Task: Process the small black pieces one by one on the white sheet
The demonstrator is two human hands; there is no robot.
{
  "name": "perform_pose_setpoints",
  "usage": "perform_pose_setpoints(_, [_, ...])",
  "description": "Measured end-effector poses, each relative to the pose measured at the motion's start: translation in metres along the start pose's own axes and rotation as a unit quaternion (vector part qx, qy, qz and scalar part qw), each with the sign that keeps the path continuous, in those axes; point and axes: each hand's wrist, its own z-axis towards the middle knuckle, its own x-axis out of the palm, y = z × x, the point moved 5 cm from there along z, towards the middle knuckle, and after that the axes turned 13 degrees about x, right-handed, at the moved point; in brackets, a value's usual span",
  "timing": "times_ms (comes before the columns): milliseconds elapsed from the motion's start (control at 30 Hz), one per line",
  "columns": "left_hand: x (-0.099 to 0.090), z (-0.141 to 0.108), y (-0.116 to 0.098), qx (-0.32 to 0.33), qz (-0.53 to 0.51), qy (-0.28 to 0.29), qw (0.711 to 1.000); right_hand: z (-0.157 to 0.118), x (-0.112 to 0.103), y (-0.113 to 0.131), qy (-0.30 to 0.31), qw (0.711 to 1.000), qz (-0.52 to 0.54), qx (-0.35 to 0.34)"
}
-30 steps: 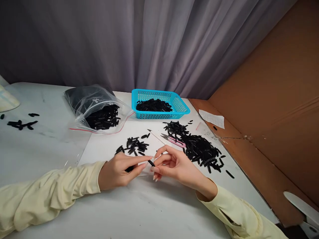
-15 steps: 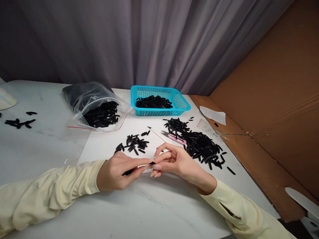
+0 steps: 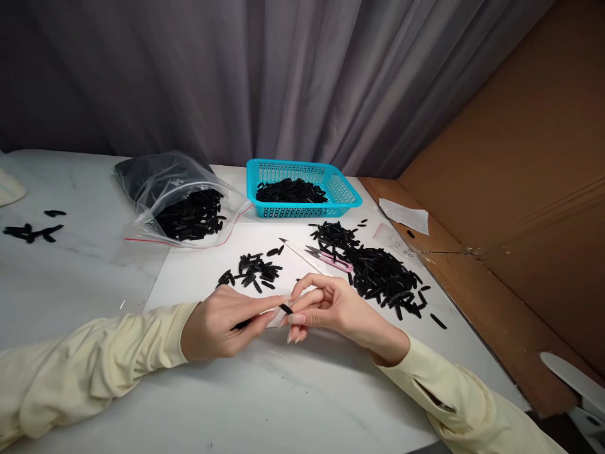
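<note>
Between the fingertips of both hands, low in the middle of the head view, is a small slim black piece. My left hand pinches its left end, and more black shows inside that hand's fingers. From the right, my right hand grips the piece's other end between thumb and fingers. Just behind the hands lies a small loose cluster of black pieces on a white sheet. A larger black pile is beyond my right hand, with pink-handled snips at its left edge.
A blue basket holding black pieces stands at the back. Left of it, an open clear zip bag spills toward the front. A pointed tool lies by the snips. Cardboard walls the right side.
The black piece between my fingertips shows more fully now and slants down to the right. Both hands stay nearly in place, and the view has shifted slightly.
</note>
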Motion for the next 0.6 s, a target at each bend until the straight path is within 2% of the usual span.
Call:
perform_pose_setpoints(433, [-0.0003, 0.0073, -0.0054, 0.018, 0.006, 0.035, 0.999, 0.0009, 0.0007, 0.0008, -0.002, 1.000, -0.010, 0.009])
perform_pose_setpoints(600, [0.0003, 0.0049, -0.0037, 0.005, 0.007, 0.018, 1.000, 0.0001, -0.0009, 0.0017, -0.015, 0.999, -0.039, 0.006])
